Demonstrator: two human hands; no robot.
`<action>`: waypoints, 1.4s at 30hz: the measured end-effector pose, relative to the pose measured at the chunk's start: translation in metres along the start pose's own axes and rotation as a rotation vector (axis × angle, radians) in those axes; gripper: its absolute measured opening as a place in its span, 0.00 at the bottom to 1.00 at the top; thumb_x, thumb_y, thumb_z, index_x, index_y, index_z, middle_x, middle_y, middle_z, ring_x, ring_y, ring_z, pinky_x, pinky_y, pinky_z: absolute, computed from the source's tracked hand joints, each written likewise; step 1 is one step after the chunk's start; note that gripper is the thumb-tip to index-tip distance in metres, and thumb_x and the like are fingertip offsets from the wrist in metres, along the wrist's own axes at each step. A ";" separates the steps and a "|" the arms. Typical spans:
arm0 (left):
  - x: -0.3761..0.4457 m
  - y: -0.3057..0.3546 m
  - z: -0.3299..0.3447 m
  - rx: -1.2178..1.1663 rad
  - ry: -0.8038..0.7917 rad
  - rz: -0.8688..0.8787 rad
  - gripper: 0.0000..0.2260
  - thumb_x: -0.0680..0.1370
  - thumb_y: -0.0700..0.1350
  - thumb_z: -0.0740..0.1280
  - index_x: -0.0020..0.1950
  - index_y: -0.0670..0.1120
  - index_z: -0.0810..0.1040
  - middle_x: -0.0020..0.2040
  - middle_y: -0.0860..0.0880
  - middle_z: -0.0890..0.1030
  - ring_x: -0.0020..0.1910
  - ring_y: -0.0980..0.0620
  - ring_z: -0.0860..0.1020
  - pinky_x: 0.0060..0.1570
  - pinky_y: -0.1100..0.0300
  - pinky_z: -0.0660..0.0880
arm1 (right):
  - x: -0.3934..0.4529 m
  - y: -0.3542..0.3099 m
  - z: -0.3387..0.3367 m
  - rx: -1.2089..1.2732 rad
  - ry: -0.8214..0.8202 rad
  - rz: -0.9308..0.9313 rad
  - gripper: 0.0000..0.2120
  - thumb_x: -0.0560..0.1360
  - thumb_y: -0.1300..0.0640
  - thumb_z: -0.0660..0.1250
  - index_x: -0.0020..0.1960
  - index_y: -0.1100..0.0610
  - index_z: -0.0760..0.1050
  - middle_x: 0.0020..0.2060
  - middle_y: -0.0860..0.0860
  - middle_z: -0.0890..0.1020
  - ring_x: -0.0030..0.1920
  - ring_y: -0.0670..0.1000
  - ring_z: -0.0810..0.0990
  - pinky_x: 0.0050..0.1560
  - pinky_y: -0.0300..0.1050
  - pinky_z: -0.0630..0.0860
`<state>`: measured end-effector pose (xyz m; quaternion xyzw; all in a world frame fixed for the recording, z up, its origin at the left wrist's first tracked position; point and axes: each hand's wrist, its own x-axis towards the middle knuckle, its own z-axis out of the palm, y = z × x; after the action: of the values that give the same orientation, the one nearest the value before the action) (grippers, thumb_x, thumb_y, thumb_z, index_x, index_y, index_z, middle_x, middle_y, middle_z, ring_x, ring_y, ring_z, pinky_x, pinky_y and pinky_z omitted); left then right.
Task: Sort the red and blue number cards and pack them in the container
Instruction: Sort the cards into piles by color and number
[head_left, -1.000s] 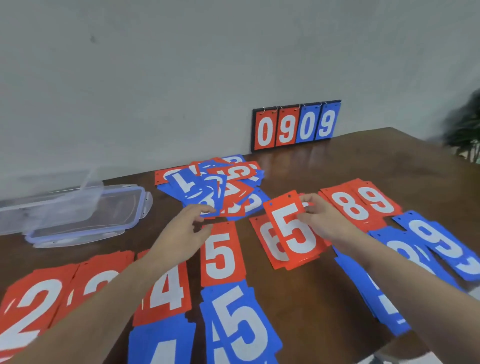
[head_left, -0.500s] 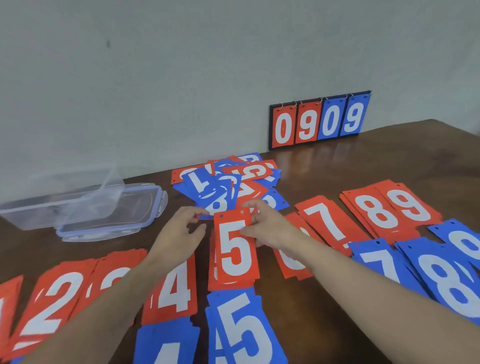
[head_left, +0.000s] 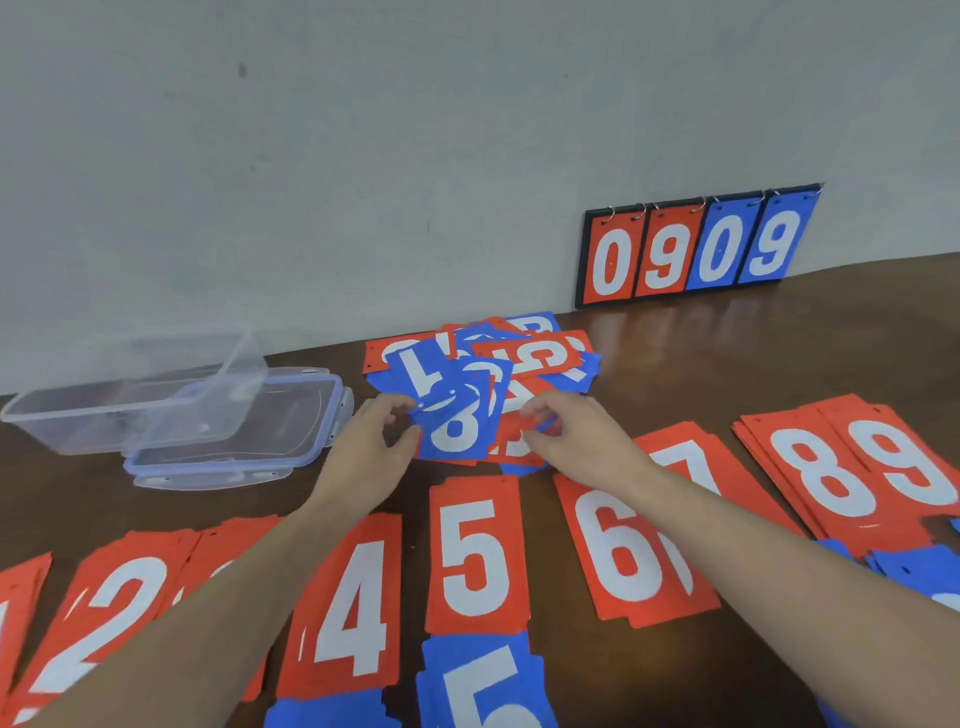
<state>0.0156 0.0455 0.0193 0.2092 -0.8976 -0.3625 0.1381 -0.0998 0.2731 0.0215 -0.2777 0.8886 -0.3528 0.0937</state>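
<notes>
- The red 5 card (head_left: 475, 553) that the right hand carried 0.5 s ago now lies flat and released on the near red row, between the red 4 pile (head_left: 345, 608) and the red 6 pile (head_left: 631, 551).
- Both hands have gone back to the mixed heap (head_left: 483, 379) at the far middle of the table (head_left: 727, 353).
- The left hand (head_left: 369, 452) pinches the left edge of a blue 8 card (head_left: 454, 426) between curled fingers and thumb.
- The right hand (head_left: 576, 441) has its fingers curled on red cards at the heap's near right; whether it has one gripped cannot be told.
- The container (head_left: 135, 400) sits empty on its lid (head_left: 234, 441) at far left, so sorting goes on and packing has not begun.
</notes>
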 end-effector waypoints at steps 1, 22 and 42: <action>0.008 0.001 0.003 -0.005 0.019 -0.012 0.13 0.81 0.47 0.67 0.66 0.51 0.74 0.61 0.53 0.77 0.60 0.54 0.76 0.49 0.66 0.72 | 0.007 0.003 -0.004 0.007 0.018 0.004 0.11 0.77 0.53 0.69 0.59 0.48 0.78 0.53 0.45 0.80 0.57 0.47 0.77 0.56 0.45 0.78; 0.078 -0.019 0.033 0.200 -0.047 -0.045 0.30 0.77 0.65 0.66 0.75 0.55 0.66 0.73 0.53 0.72 0.73 0.47 0.68 0.70 0.43 0.69 | 0.128 0.044 -0.020 -0.474 -0.190 -0.179 0.29 0.81 0.37 0.57 0.79 0.43 0.59 0.78 0.46 0.65 0.77 0.50 0.62 0.75 0.50 0.61; 0.055 -0.001 0.023 -0.060 -0.020 -0.008 0.26 0.78 0.52 0.71 0.75 0.57 0.66 0.71 0.54 0.74 0.65 0.52 0.76 0.51 0.59 0.81 | 0.070 0.051 -0.037 -0.589 -0.015 -0.015 0.26 0.81 0.38 0.58 0.77 0.43 0.60 0.72 0.47 0.74 0.69 0.51 0.72 0.68 0.51 0.68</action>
<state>-0.0419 0.0324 0.0075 0.2051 -0.8869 -0.3918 0.1339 -0.1930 0.2860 0.0164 -0.3020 0.9500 -0.0781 0.0130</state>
